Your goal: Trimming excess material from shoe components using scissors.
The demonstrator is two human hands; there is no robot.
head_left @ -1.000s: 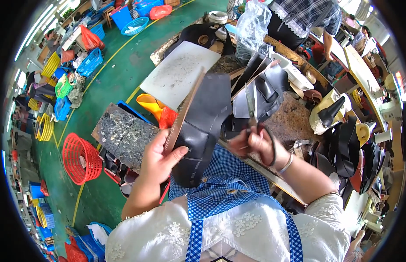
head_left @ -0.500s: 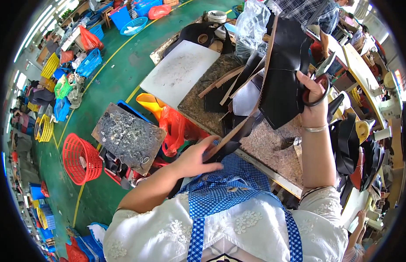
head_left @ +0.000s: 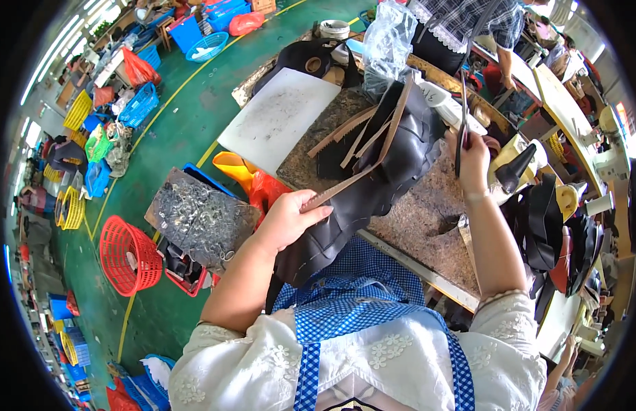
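My left hand point(head_left: 288, 218) is closed on the tan-edged side of a large black leather piece point(head_left: 359, 204), thumb on top. The leather drapes from my lap across the work table, one end lying close to my right hand. My right hand point(head_left: 474, 164) is closed around a pair of scissors point(head_left: 463, 113), whose blades point up and away from me. On the table, narrow tan strips with notched edges point(head_left: 340, 130) lie beside the leather.
A white cutting board point(head_left: 280, 116) lies at the table's left, behind a worn board point(head_left: 198, 218). A clear plastic bag point(head_left: 388, 44) stands at the back. A red basket point(head_left: 130, 257) is on the floor at left. Another person point(head_left: 496, 31) stands across the table.
The black leather has come down from upright at right to lie across the table. My right hand has let go of it and keeps the scissors, their blades now pointing up.
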